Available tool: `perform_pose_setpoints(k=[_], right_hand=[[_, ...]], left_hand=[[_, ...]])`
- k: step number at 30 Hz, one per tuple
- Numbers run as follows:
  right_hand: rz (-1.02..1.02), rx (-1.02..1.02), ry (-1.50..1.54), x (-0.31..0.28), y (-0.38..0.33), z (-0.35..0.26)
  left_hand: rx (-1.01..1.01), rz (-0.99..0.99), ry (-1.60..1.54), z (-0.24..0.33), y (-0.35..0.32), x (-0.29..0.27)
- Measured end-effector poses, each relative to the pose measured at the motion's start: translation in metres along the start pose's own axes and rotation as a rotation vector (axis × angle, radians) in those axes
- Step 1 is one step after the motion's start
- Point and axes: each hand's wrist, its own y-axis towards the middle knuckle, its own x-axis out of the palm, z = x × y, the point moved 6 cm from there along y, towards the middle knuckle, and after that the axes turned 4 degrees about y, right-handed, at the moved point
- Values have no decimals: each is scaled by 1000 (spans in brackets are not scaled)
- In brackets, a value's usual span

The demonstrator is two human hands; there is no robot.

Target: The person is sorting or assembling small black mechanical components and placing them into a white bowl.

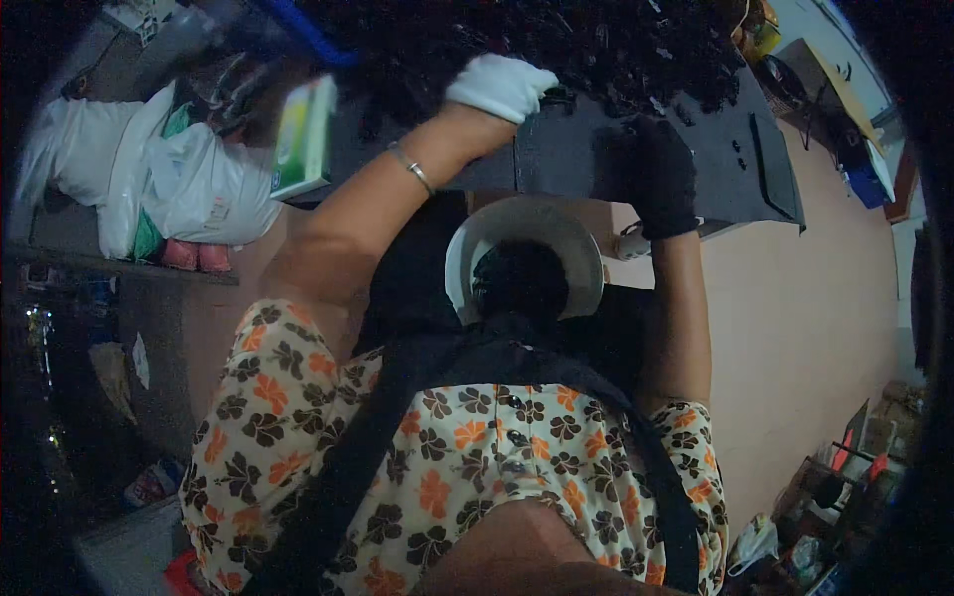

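Note:
My left hand (500, 87), in a white glove, reaches over the dark table with its fingers curled together. Right at its fingertips lies a small glossy black piece (559, 98); what the fingers hold, if anything, is hidden. A black glove covers my right hand (658, 184), which rests at the near part of the table (556, 149). Its fingers blend into the dark surface. Beyond both hands spreads a heap of shiny black pieces (616, 50), too dark to name. Below the table edge, a white bucket (460, 263) stands between my legs with something black inside.
A green and white box (306, 137) stands left of my left forearm. Farther left, filled white plastic bags (209, 184) sit on a surface beside pink packs (196, 255). A flat dark strip (775, 164) lies at the table's right end. Bags and clutter (795, 546) occupy the lower right.

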Motion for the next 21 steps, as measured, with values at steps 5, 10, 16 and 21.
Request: perform_pose_setpoints(k=[5,10,16,21], right_hand=[[-24,12,344,-6,-12,-23],[84,-114,509,-16,-20,-62],[49,-362,304,-31,-27,-99],[87,-395,351,-32,-30,-97]], left_hand=[[-42,405,-410,-10,-37,-26],[-583,-115,-1647,6,-63,-17],[-475,-201,-1923,19,-76,-20],[-446,-245,-2021,23,-81,-24]])
